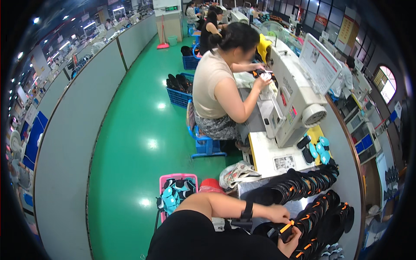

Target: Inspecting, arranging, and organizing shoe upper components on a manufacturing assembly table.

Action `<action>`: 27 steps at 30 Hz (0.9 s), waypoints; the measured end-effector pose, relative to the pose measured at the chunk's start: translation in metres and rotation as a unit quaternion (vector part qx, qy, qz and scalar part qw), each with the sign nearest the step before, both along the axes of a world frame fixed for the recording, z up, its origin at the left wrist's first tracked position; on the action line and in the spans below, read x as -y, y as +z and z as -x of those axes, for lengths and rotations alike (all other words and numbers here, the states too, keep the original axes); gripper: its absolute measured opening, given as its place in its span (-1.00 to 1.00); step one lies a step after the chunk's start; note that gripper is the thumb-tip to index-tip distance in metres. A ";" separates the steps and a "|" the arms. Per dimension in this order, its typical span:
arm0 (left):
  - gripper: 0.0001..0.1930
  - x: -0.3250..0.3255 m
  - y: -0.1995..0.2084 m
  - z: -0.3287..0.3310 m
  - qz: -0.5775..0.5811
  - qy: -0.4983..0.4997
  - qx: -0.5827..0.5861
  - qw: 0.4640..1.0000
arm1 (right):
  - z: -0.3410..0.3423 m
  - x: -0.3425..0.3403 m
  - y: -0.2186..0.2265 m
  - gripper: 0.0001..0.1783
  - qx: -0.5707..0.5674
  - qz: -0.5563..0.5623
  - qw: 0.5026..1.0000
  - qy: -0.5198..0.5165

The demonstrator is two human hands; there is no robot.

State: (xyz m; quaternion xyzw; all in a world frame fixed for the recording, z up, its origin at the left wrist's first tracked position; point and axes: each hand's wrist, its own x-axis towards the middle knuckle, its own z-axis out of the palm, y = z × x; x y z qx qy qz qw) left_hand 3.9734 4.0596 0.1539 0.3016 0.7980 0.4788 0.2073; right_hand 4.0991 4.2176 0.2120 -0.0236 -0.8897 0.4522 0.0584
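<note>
Both my hands are at a black shoe upper (pixel 285 234) with an orange strip, over the metal worktop at the lower right. My left hand (pixel 278 213) reaches across with its fingers closed near the orange strip. From below, my right hand (pixel 291 245) grips the upper's side, thumb and fingers bent around it. A dark band circles my left wrist. Beside my hands, rows of stacked black shoe uppers (pixel 318 212) with orange tabs lie on the worktop, and another long row (pixel 294 186) runs behind them.
A co-worker (pixel 221 91) sits ahead at a white sewing machine (pixel 292 99). A pink crate (pixel 161 178) of turquoise and black pieces stands on the floor at left, near a red bucket (pixel 210 184) and a cloth bag (pixel 238 173). Blue crates (pixel 177 99) and a grey partition (pixel 82 130) line the green aisle.
</note>
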 end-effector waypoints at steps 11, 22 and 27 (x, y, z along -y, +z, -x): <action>-0.74 0.021 0.034 -0.036 -0.128 -0.022 -0.032 0.991 | -0.014 -0.006 0.011 -0.82 0.086 0.207 0.973 0.055; -0.78 0.031 0.052 -0.047 -0.184 -0.138 0.041 0.972 | -0.029 -0.018 0.015 -0.83 0.127 0.223 0.964 0.071; -0.80 0.056 0.075 -0.039 -0.155 -0.126 0.196 0.960 | -0.012 0.001 0.036 -0.93 0.120 0.185 0.969 0.114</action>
